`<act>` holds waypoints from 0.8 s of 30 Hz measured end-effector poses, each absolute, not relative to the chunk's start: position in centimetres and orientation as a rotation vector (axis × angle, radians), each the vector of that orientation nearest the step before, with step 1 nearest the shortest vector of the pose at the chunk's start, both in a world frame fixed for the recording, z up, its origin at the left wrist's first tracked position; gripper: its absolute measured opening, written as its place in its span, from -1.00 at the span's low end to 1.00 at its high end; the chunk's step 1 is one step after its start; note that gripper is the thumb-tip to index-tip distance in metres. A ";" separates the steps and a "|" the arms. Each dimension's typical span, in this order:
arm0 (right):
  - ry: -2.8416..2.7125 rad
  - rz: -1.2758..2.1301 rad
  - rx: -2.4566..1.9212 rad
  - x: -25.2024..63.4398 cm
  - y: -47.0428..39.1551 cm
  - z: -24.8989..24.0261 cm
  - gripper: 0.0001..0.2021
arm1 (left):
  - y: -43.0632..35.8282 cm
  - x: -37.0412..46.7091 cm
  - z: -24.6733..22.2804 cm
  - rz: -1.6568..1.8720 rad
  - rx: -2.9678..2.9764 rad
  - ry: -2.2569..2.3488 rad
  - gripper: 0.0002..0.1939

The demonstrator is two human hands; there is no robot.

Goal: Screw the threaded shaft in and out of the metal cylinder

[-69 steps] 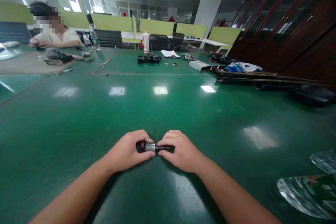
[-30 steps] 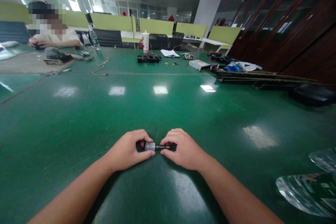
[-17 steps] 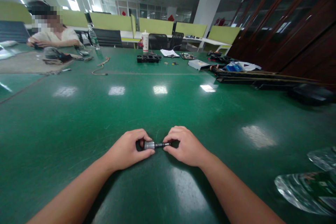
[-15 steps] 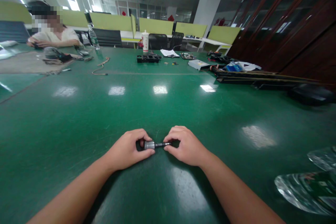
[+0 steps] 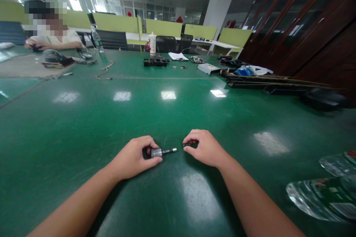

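My left hand [image 5: 133, 158] grips a silver metal cylinder between thumb and fingers. From this cylinder [image 5: 156, 152] a thin dark shaft with a bright tip [image 5: 174, 150] points to the right. Its left end disappears inside the hand. In my right hand [image 5: 205, 149], thumb and fingertips pinch a small dark ribbed piece [image 5: 186, 144], which looks like a spring; most of it is covered by the fingers. A short gap separates this piece from the shaft tip. Both hands are low over the green table [image 5: 155, 114].
Two clear plastic bottles lie at the right, the nearer one [image 5: 319, 198] with a green label. Farther back are a black plastic part [image 5: 155, 62], a white tumbler [image 5: 152, 44], a grey metal box [image 5: 208, 68] and long dark bars [image 5: 250, 80]. A person [image 5: 55, 40] sits far left.
My right hand has moved right and slightly away from me, taking the dark ribbed piece off the shaft's end and baring its bright tip. The left hand stays almost in place on the cylinder.
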State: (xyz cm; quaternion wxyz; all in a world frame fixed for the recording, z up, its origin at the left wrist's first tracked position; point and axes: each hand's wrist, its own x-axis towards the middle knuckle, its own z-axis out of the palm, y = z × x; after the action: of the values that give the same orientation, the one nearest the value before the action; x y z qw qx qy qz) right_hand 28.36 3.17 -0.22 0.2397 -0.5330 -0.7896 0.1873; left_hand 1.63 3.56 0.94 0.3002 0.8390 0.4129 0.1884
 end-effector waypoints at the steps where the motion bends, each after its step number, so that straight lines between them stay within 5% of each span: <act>1: -2.174 0.515 -1.443 28.3 3.1 -0.2 -0.93 | 3.6 1.6 1.0 0.497 2.227 1.099 -0.84; 24: -2.187 0.576 -1.141 23.9 1.9 -0.9 -0.90 | 3.8 1.8 0.8 0.578 2.257 1.013 -0.83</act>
State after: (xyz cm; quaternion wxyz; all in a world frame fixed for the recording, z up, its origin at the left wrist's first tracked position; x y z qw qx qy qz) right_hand 23.93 1.93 -0.93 0.2995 -0.4297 -0.8238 0.2169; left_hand 1.83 3.83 0.80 0.2960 0.8486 0.3809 0.2172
